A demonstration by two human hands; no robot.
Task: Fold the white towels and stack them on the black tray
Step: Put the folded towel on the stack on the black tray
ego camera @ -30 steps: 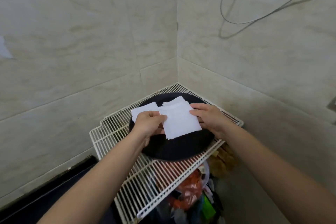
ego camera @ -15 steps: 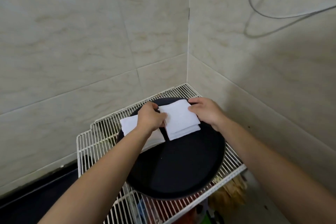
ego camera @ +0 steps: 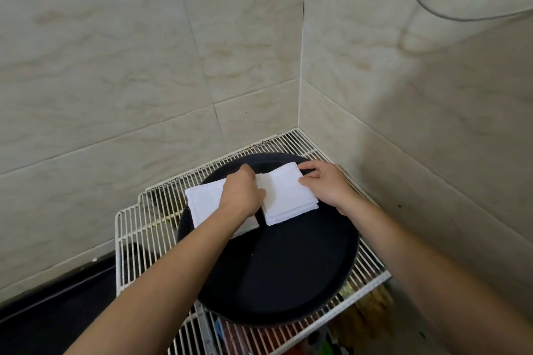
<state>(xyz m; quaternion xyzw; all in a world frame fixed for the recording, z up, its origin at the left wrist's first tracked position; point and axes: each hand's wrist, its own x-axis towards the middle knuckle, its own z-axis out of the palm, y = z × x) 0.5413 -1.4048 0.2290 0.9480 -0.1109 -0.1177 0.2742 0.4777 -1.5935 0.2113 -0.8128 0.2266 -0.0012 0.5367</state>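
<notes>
Just left of my grip, partly under my wrist, a second white towel (ego camera: 206,204) lies flat, reaching past the rim of the black tray (ego camera: 288,268) over the wire rack (ego camera: 135,228). My left hand (ego camera: 243,196) curls onto the left edge of the folded towel (ego camera: 288,196), which rests on the tray's far side between both hands, and my right hand (ego camera: 326,186) pinches its opposite edge. I judge it light, soft and floppy, so I'd hold the layered edges together or the folds slip open.
</notes>
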